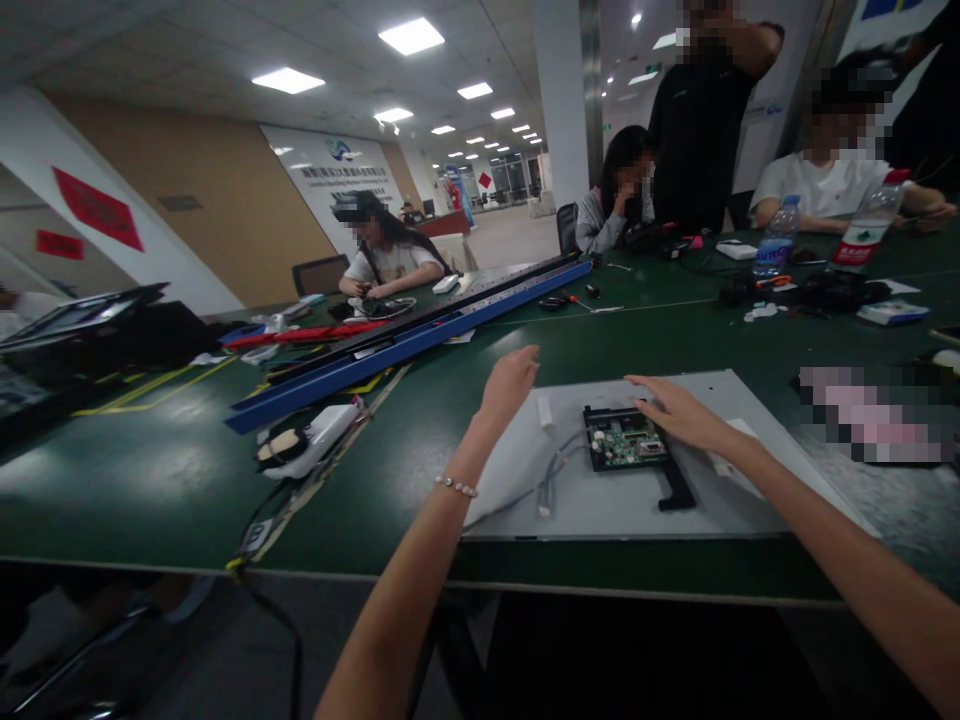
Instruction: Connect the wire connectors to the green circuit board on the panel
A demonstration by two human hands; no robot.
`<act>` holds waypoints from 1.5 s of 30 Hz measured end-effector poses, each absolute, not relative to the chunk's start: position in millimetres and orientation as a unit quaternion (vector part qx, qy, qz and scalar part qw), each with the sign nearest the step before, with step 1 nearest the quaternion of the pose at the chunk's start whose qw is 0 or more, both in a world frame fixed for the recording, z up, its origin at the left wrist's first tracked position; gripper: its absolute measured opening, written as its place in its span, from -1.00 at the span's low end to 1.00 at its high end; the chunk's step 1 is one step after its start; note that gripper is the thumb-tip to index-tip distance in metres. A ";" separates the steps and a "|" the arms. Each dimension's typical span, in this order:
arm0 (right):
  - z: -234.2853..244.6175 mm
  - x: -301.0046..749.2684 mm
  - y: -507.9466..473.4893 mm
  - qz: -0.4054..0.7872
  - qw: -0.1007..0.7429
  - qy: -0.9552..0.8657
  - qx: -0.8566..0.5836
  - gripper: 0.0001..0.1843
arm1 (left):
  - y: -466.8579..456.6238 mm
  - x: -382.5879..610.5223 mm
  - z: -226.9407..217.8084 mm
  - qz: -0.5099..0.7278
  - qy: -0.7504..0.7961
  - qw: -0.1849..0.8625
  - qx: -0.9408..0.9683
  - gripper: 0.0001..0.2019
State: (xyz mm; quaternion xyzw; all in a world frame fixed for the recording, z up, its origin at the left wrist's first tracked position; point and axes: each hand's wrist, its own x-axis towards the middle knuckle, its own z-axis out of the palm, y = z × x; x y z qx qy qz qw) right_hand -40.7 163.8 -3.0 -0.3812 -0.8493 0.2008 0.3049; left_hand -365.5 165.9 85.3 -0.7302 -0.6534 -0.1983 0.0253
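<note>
A flat grey panel (487, 490) lies on the table in front of me. On it sits a black frame (677, 488) with a green circuit board (628, 449) in it, and grey cables (550, 480) run out to its left. My right hand (686, 412) hovers by the frame's upper right corner, fingers stretched and apart, holding nothing; whether it touches the frame I cannot tell. My left hand (511, 382) is over the panel's far left edge, its fingers extended and nothing visible in them. A small white block (544, 411) lies between my hands.
Long blue and black rails (420, 345) lie diagonally across the green table (150, 490). A white power strip (322, 440) with a cable is at left. Bottles (777, 240) and small items stand at far right, a pink item (870, 415) nearer. Several people are around the table.
</note>
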 end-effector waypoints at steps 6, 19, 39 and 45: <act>25.0 -74.2 164.9 0.239 0.378 -0.829 -0.336 -0.51 | 147.9 -279.3 93.9 -0.242 -0.508 0.024 -0.826 -0.65; 10.8 -95.6 157.6 0.190 0.455 -0.799 -0.343 -0.72 | 126.1 -261.6 60.8 -0.111 -0.540 0.082 -0.830 -0.63; 19.4 -85.2 154.8 0.109 0.441 -0.830 -0.323 -0.86 | 129.7 -259.3 46.7 -0.227 -0.470 -0.012 -0.853 -0.47; 17.5 -59.3 164.9 0.068 0.409 -0.828 -0.378 -0.83 | 129.1 -267.5 53.4 -0.216 -0.484 -0.019 -0.848 -0.56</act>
